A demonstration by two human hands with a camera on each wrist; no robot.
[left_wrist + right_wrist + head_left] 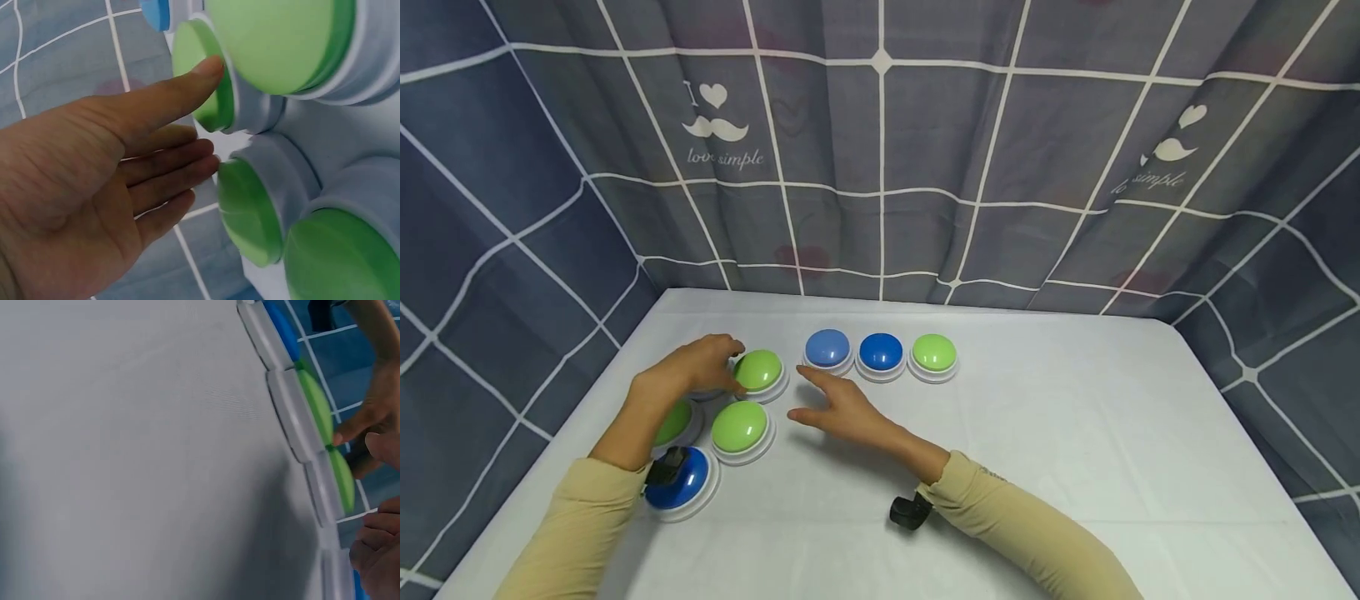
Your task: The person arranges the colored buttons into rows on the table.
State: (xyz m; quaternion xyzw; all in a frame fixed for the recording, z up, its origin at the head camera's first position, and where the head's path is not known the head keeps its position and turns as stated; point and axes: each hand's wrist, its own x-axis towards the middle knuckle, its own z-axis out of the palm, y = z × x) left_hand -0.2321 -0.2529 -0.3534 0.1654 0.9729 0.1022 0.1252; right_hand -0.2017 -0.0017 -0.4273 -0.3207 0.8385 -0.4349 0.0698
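Note:
In the head view the left hand reaches over a cluster of domed buttons on white bases, its thumb at the edge of a green button. The left wrist view has this hand with extended fingers, the thumb tip overlapping one green dome and the fingertips beside another green dome; firm contact is unclear. The right hand, fingers spread and holding nothing, hovers just in front of a light blue button. Part of it shows at the right wrist view's edge.
Beside the light blue button stand a dark blue button and a green button. Nearer left are green buttons and a blue button. Checked curtains surround the white table at back and sides.

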